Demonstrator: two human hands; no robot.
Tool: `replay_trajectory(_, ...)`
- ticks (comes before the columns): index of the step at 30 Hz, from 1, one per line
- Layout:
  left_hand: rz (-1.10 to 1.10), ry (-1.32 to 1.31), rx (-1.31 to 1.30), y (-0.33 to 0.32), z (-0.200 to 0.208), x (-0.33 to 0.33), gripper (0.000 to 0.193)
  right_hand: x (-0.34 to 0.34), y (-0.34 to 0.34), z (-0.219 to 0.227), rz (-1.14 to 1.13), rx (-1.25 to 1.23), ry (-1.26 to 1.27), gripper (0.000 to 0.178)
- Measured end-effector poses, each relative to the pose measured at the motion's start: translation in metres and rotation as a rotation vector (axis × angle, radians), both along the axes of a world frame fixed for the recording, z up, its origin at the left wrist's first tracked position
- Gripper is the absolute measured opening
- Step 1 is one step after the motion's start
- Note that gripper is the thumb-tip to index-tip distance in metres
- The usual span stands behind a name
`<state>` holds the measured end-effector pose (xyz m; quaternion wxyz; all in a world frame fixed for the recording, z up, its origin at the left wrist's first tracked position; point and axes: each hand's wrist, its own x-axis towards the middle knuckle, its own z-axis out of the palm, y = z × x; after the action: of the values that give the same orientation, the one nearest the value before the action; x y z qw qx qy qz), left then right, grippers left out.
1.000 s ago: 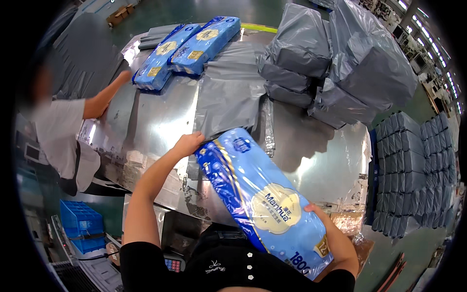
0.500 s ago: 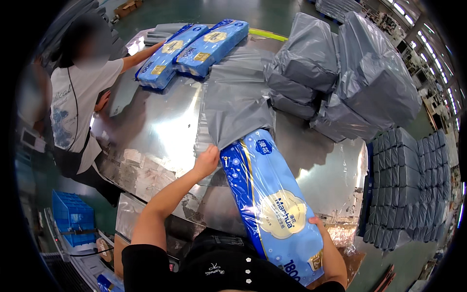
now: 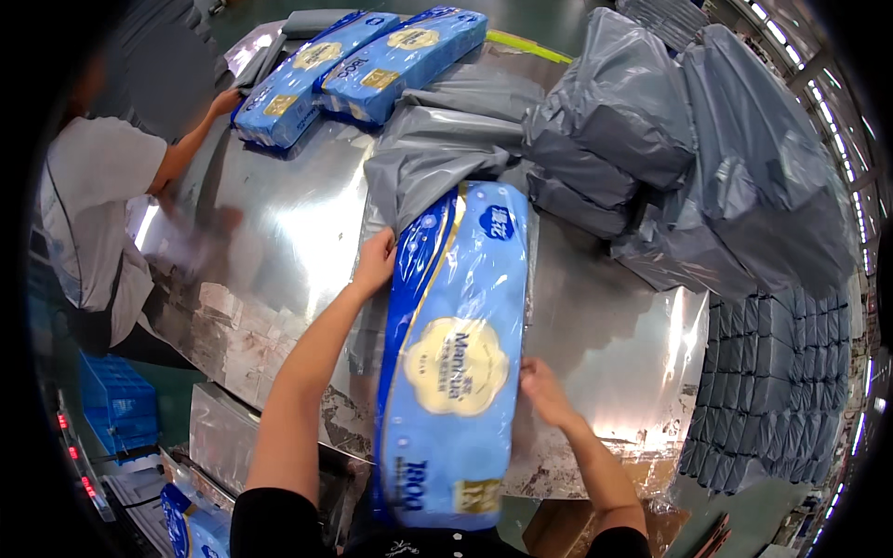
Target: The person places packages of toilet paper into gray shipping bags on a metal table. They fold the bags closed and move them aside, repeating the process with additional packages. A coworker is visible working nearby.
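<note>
Clutching the mouth of a grey bag point(image 3: 423, 181), the left hand point(image 3: 375, 260) is curling tight beside the blue pack point(image 3: 456, 279). The right hand point(image 3: 544, 392) is bending half open at the pack's right edge; whether it is gripping anything, I cannot tell. The pack is lying lengthwise over the table point(image 3: 609, 344), its far end meeting the bag. Beyond, two more packs point(image 3: 400, 63) are lying side by side, left of grey parcels point(image 3: 633, 112).
</note>
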<state>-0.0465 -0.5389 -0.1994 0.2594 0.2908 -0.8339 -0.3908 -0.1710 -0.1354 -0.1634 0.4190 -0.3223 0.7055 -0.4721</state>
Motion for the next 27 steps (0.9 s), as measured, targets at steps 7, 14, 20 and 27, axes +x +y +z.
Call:
replay_trajectory(7,0.114,0.071,0.016,-0.022,-0.011,-0.045,0.052,-0.160,-0.224,0.014,-0.507,-0.208,0.567,0.061)
replay_trajectory(14,0.134,0.200,-0.011,-0.059,-0.007,-0.061,0.036,-0.166,-0.315,0.065,-0.253,0.221,0.615,0.082)
replay_trajectory(20,0.310,0.557,0.784,-0.048,0.042,-0.100,0.034,-0.150,-0.335,0.063,-0.358,-0.186,0.159,0.015)
replay_trajectory(27,0.532,0.279,0.350,-0.074,0.045,-0.108,0.031,-0.147,-0.330,0.053,-0.449,-0.420,0.872,0.055)
